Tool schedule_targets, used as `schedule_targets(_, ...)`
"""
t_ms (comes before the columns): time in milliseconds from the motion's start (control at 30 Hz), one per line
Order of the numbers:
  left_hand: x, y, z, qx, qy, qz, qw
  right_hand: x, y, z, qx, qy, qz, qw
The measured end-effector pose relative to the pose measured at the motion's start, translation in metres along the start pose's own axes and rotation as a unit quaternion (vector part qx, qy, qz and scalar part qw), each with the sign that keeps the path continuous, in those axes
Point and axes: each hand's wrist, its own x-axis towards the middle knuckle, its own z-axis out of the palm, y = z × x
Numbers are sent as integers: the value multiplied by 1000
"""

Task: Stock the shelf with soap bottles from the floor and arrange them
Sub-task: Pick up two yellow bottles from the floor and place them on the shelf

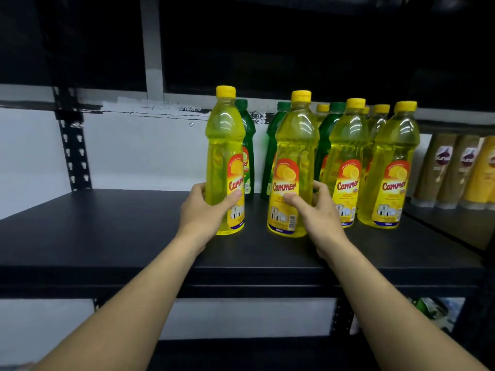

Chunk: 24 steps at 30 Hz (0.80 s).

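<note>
Two yellow soap bottles stand upright on the black shelf (107, 231). My left hand (203, 210) is wrapped around the lower part of the left yellow bottle (225, 145). My right hand (318, 212) grips the lower part of the second yellow bottle (294, 156), thumb on its label. To the right stand two more front-row yellow bottles (345, 156) (393, 162). Behind them are green bottles (247, 135) and further yellow ones, partly hidden.
Brown and gold bottles (452, 170) stand on the neighbouring shelf at the right. A black perforated upright (73, 145) rises at the back left against a white wall. The shelf's front edge (241, 277) runs below my forearms.
</note>
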Motion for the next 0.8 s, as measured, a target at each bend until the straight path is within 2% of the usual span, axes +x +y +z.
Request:
schedule_targets(167,2,-2,2,-59,-53,-29,996,-2,0,-1,-30,3,-13,999)
schedule_targets(367,-2,-1,1,13,9,35,999,-3,1,-3,29,-36,-1,999)
schedule_targets(500,1,-4,0,-37,-16,6,999,-1,1,-4,71,-70,19,995)
schedule_targets(600,3,-3,1,-51,-38,-8,998,-5,-3,-4,47,-60,-4,997)
schedule_targets(800,4,-6,0,13,5,54,998,-5,-1,-3,1,-42,-15,999)
